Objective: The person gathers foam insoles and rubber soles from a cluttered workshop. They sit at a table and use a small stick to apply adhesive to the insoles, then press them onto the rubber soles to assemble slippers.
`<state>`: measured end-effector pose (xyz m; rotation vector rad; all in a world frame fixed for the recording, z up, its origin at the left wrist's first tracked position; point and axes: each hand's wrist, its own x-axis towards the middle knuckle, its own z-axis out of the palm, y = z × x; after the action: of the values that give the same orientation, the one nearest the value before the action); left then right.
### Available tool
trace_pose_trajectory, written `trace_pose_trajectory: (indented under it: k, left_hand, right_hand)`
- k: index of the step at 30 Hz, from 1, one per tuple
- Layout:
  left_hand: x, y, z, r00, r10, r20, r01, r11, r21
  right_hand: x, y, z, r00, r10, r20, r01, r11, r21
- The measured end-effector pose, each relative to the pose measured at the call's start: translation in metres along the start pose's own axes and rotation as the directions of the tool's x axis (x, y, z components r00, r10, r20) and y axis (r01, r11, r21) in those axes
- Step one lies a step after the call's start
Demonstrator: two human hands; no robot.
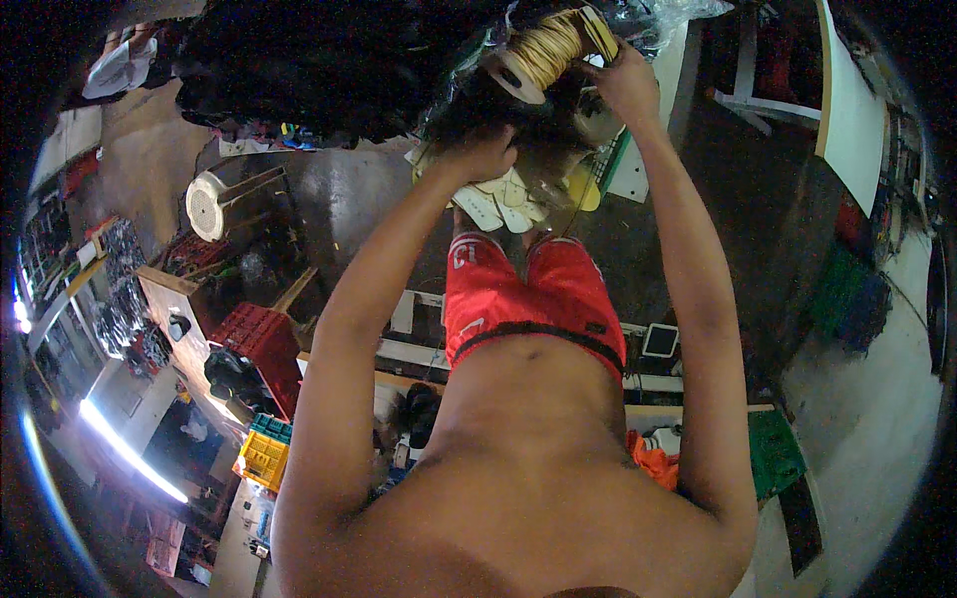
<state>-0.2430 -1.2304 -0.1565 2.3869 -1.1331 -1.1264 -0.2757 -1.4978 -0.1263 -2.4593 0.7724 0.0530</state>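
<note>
Head view: right hand (pixel 628 88) gripped right end of yellow-cord spool (pixel 546 52), beyond flat cream pieces (pixel 480 209); left hand (pixel 486 156) near pieces, fingers hidden, grip I couldn't tell. Step looked like spool handling; next move probably called for steady hold.

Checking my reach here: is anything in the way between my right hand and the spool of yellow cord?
Nothing visible is: your right hand is right at one end of the spool of yellow cord.

The spool (pixel 543 57) is left of the right hand (pixel 628 86) (the stool (pixel 206 206), farther left).
</note>
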Motion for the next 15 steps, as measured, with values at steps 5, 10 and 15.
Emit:
trace_pose_trajectory:
  k: [5,10,15]
  left_hand:
    - [0.007,0.002,-0.013,0.995,0.004,0.100,-0.006,1.000,0.026]
    - [0.006,0.002,-0.008,0.999,-0.036,0.028,0.037,0.999,-0.035]
    - [0.020,-0.001,0.016,0.932,0.011,-0.361,-0.154,0.917,-0.369]
  right_hand:
    - [-0.004,0.001,-0.001,0.997,-0.061,-0.054,0.063,0.997,0.038]
    - [-0.009,0.008,0.000,0.983,-0.173,-0.069,0.174,0.985,0.012]
    - [-0.016,0.001,-0.008,0.990,-0.089,-0.107,0.104,0.983,0.151]
